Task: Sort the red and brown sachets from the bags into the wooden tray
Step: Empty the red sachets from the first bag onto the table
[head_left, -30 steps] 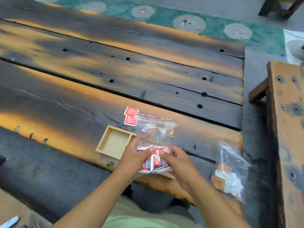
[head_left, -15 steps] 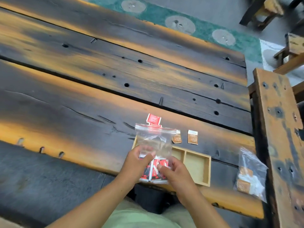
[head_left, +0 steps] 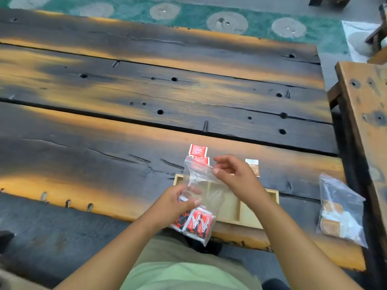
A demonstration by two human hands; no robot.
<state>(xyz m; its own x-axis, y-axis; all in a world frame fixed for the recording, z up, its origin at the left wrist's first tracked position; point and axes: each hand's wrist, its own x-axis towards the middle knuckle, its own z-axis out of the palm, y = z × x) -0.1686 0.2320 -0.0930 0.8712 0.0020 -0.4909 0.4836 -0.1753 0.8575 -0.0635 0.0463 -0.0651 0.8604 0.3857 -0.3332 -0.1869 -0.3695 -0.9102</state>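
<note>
The clear zip bag point(head_left: 201, 185) is held up over the wooden tray point(head_left: 236, 223) at the near edge of the surface point(head_left: 104, 160). It hides much of the tray: one divider shows, and the left part is seen only hazily through the plastic. At the bag's bottom the red sachets point(head_left: 196, 223) are bunched; three faces show, but the rest overlap and cannot be counted.

The left hand point(head_left: 173, 206) grips the bag's middle, fingers curled round the plastic. The right hand point(head_left: 236, 176) pinches the red zip strip at the top between thumb and forefinger, the other fingers loosely bent.

At the tray's 12 o'clock lie two loose red sachets point(head_left: 196, 150), the nearer one half behind the bag's top. One brown sachet point(head_left: 252, 167) lies at 1 o'clock, just past the right hand's knuckles. A second bag point(head_left: 341, 210) — brown and white sachets inside, blurred — lies at 3 o'clock, apart from the tray. That makes two bags in all.
</note>
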